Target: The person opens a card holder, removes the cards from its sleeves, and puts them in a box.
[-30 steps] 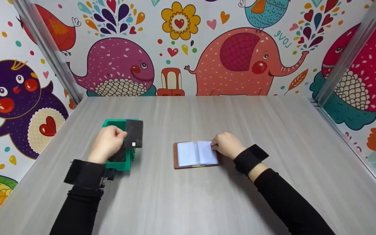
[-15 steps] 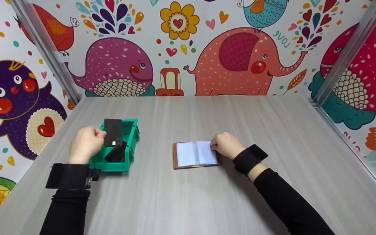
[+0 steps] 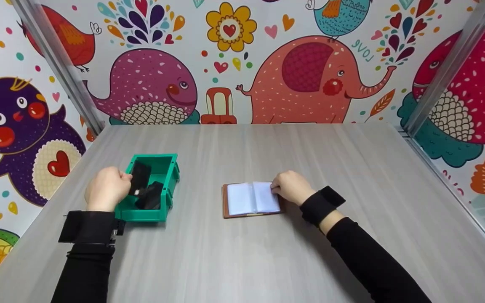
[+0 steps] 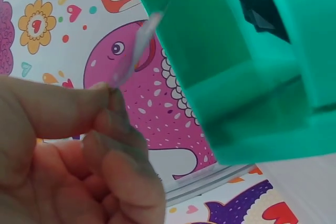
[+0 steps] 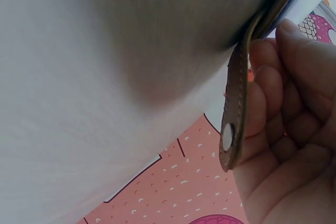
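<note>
My left hand (image 3: 108, 188) pinches a black card (image 3: 140, 173) between thumb and fingers over the left side of a green bin (image 3: 141, 216). The left wrist view shows this card (image 4: 135, 51) nearly edge-on and blurred. Lower in the bin lies more black card-like stuff (image 3: 152, 197). A brown card holder (image 3: 225, 202) lies open on the table, its clear sleeves (image 3: 240, 198) spread out. With its thumb and fingers, my right hand (image 3: 292, 187) grips the holder's right edge. A leather strap with a metal snap (image 5: 236, 114) hangs beside those fingers in the right wrist view.
A pale wood-grain table (image 3: 242, 261) carries the bin at left and the holder near the middle. Printed cartoon walls (image 3: 234, 67) stand at the back and both sides, with metal corner posts (image 3: 451, 71).
My left hand has moved left with the card, then tilted it down toward the bin, so its face and lettering no longer show. The right hand stays on the card holder.
</note>
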Demonstrator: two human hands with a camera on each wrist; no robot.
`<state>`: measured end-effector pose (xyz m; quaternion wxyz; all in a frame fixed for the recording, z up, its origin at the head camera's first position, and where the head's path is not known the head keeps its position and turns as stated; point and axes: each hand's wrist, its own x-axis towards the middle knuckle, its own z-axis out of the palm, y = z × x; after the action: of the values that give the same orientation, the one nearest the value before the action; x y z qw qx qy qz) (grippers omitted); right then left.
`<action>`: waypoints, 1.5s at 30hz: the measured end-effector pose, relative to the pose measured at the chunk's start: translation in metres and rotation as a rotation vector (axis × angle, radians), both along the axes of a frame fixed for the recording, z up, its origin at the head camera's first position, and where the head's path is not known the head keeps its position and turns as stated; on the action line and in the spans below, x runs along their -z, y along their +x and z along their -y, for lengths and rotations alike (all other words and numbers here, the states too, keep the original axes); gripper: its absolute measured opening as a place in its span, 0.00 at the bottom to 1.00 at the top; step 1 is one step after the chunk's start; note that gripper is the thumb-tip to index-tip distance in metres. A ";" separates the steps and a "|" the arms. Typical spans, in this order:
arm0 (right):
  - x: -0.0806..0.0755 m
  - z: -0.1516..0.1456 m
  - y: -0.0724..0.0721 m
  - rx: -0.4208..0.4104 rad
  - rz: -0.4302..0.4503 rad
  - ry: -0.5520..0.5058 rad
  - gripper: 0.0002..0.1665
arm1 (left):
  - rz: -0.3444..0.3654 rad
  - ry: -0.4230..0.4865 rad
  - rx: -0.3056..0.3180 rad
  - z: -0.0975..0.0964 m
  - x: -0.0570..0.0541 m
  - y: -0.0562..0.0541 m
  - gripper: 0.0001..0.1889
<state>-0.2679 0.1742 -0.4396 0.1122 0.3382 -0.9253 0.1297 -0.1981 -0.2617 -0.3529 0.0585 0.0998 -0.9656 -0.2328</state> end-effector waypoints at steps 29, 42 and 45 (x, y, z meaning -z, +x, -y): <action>-0.001 0.001 0.001 -0.003 -0.021 0.020 0.04 | -0.204 0.062 0.219 -0.100 0.021 -0.005 0.12; 0.000 0.001 0.000 -0.003 -0.028 0.010 0.05 | -0.101 0.014 0.296 -0.165 0.049 -0.023 0.20; 0.000 0.001 0.000 0.001 -0.026 0.015 0.04 | -0.090 -0.026 0.335 -0.174 0.055 -0.024 0.23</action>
<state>-0.2676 0.1735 -0.4394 0.1217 0.3403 -0.9248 0.1185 -0.2218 -0.0873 -0.4084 0.0633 -0.0737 -0.9681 -0.2309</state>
